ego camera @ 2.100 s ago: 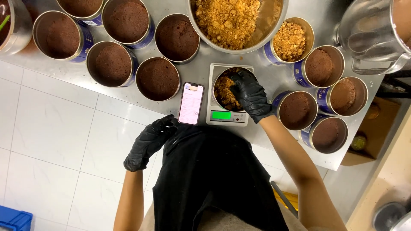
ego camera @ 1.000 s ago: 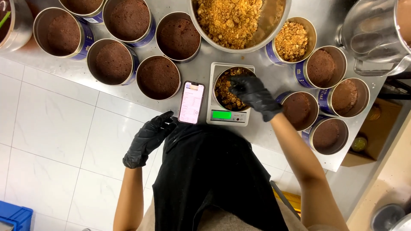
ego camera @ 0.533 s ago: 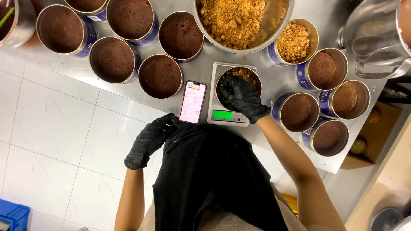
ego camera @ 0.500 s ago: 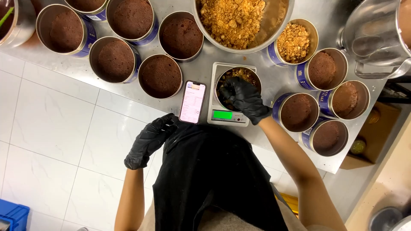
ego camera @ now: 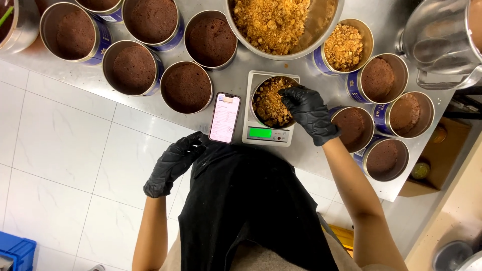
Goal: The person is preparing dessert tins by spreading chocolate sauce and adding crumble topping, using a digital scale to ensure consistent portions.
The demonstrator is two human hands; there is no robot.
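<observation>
Right hand [ego camera: 310,111] seemingly in weighed tin [ego camera: 271,100]

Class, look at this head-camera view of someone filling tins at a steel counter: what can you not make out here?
- Right hand fingers: tips bend into the tin on the scale, so any pinch of crumbs is hidden.
- Phone screen and scale display: too small to read.
- Big bowl of crumbs: cut off by the top edge.
- Counter front edge: partly hidden by the black apron.

Black textured gloves — left hand [ego camera: 172,163], right hand [ego camera: 310,111], black apron
</observation>
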